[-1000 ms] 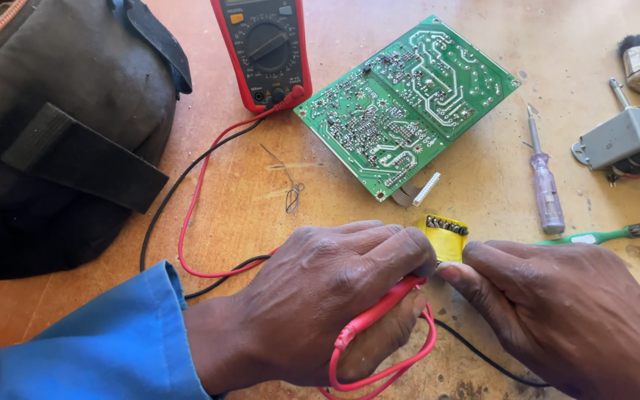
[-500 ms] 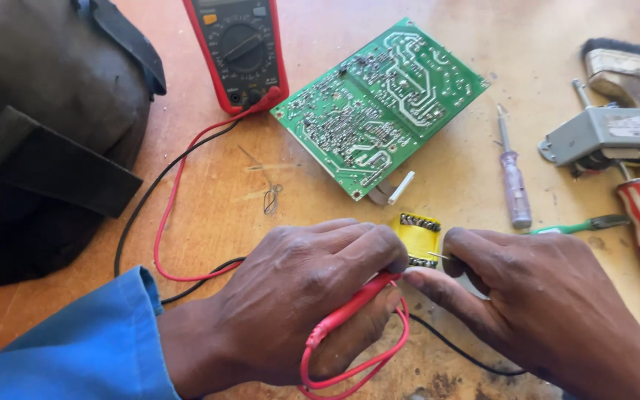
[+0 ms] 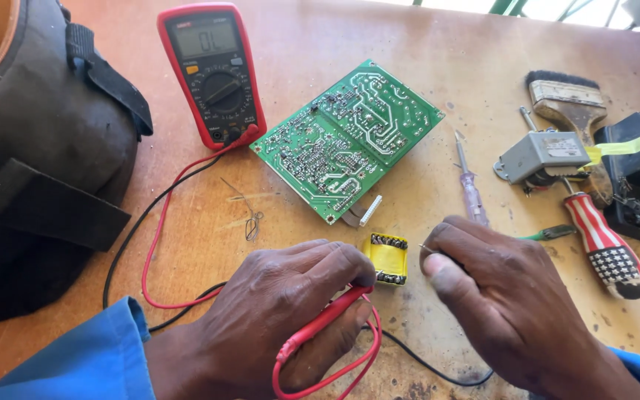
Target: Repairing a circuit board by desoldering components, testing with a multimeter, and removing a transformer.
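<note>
A dark fabric bag (image 3: 38, 170) fills the left of the wooden tabletop (image 3: 409, 44), and a blue sleeve (image 3: 75, 363) enters at the lower left. Just right of the bag lies a red multimeter (image 3: 212, 74), its red and black leads (image 3: 158, 244) trailing down toward the hands. The left hand (image 3: 283, 326) is clenched in a grip on the red probe (image 3: 320, 326), whose tip end reaches the small yellow transformer (image 3: 387, 259) standing between both hands. A green circuit board (image 3: 346, 137) lies above it, solder side up. The right hand (image 3: 512, 311) pinches a thin metal probe tip (image 3: 430, 250) just beside the transformer. Farther right lie a clear-handled screwdriver (image 3: 470, 185), a grey metal part (image 3: 538, 155), a brush (image 3: 568, 96) and a striped-handled tool (image 3: 605, 244).
</note>
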